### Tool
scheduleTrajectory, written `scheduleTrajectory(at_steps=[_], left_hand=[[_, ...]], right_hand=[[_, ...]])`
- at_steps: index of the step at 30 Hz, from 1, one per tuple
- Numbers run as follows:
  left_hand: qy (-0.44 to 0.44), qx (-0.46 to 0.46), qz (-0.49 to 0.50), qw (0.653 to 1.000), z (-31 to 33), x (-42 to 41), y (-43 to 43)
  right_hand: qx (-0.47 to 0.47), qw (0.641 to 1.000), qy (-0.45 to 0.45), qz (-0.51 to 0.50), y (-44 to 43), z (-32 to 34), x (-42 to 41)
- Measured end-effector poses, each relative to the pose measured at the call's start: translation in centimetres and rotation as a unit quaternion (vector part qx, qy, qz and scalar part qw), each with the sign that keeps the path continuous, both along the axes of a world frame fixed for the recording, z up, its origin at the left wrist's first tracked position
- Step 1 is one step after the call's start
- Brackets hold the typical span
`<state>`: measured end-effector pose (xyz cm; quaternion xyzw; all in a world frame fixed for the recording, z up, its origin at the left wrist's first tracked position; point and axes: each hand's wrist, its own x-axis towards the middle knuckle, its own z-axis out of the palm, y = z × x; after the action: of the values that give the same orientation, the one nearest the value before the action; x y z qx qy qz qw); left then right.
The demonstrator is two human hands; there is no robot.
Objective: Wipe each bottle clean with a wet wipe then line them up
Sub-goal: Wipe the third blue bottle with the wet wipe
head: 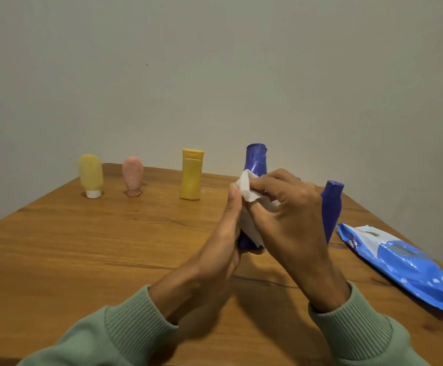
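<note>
Centre of frame: left hand [231, 228] grips the lower body of the upright dark blue plastic bottle [256, 161]. Right hand [291, 212] curls round a white wet wipe [246, 191], pressing it against the bottle's waist.

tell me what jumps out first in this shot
The two hands at the centre: the left hand holds a blue bottle while the right hand presses a white wipe on it. A second blue bottle stands just right of them, and a blue pack of wipes lies further right.

Grained wooden table [83, 247], glossy plastic wipe pack [405, 262], matt plastic bottles [191, 178].
</note>
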<state>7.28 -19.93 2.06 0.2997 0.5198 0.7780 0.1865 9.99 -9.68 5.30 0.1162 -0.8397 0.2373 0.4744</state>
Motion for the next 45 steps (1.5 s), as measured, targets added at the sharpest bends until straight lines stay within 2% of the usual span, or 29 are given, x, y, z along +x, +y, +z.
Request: scheduleTrajectory(at_steps=[4,9,12,17,22,27,33,37,39,45], left_hand=[[-0.025,0.009,0.006,1.0,0.7,-1.4,-0.9],[-0.067,0.047,0.006,0.997,1.0,-2.4,-1.8],[-0.078,0.054,-0.005,0.996,1.0,-2.1,-1.7],[-0.081,0.063,-0.023,0.994,0.8,-2.0,-1.4],[-0.093,0.085,-0.007,0.992,1.0,-2.6,-1.7],[-0.1,0.088,-0.032,0.991,0.9,-2.4,-1.4],[-0.146,0.122,-0.016,0.982,1.0,-2.8,-1.7],[-0.153,0.125,-0.035,0.98,1.3,-2.4,-1.5],[-0.164,0.126,-0.028,0.978,1.3,-2.6,-1.6],[-0.185,0.146,-0.023,0.971,1.5,-2.4,-1.8]], right_hand=[[-0.021,0.995,-0.084,0.056,0.0,0.3,0.2],[0.013,0.985,-0.163,0.059,-0.1,0.3,0.3],[0.004,0.985,-0.157,0.072,0.6,0.7,0.2],[-0.059,0.992,-0.094,0.059,2.0,1.0,-0.3],[-0.047,0.967,-0.208,0.136,2.1,1.5,0.3],[-0.125,0.976,-0.139,0.111,2.1,1.2,-0.1],[-0.078,0.968,-0.21,0.111,2.2,1.4,0.2],[-0.128,0.972,-0.162,0.113,2.2,1.5,0.1],[-0.119,0.974,-0.164,0.102,2.2,1.4,0.1],[-0.082,0.957,-0.237,0.149,1.9,1.6,0.8]])
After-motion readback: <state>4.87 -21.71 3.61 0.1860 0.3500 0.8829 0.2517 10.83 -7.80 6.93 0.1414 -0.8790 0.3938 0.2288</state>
